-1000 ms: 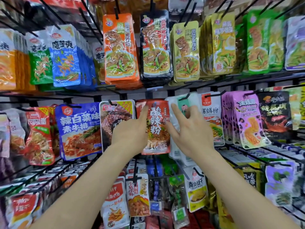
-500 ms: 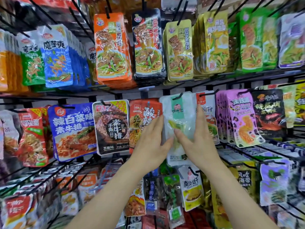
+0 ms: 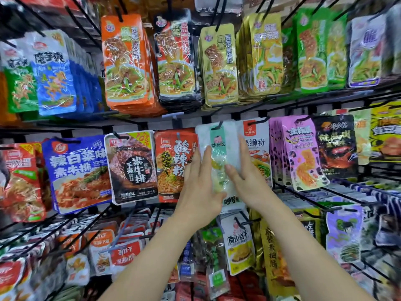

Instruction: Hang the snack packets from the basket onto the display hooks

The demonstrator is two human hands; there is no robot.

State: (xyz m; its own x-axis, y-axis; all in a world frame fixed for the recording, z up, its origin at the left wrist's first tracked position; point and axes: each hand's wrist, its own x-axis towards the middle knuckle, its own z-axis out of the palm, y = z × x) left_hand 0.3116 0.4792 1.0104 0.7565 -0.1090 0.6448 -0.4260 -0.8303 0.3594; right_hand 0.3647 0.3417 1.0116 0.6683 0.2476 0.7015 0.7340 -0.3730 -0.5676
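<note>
Now both hands frame the white packet (image 3: 218,146), which hangs from a display hook (image 3: 217,125) in the middle row at the centre of the frame. It sits between the red noodle packet (image 3: 173,164) and a white-and-red packet (image 3: 257,144). A second ago the left hand (image 3: 198,190) lay over the red noodle packet; it has since slid right to the white packet's left edge. The right hand (image 3: 247,179) stays at the right edge. The fingers of both hands are straight and together, pressed flat against the packet and gripping nothing, and the right thumb touches its front.
</note>
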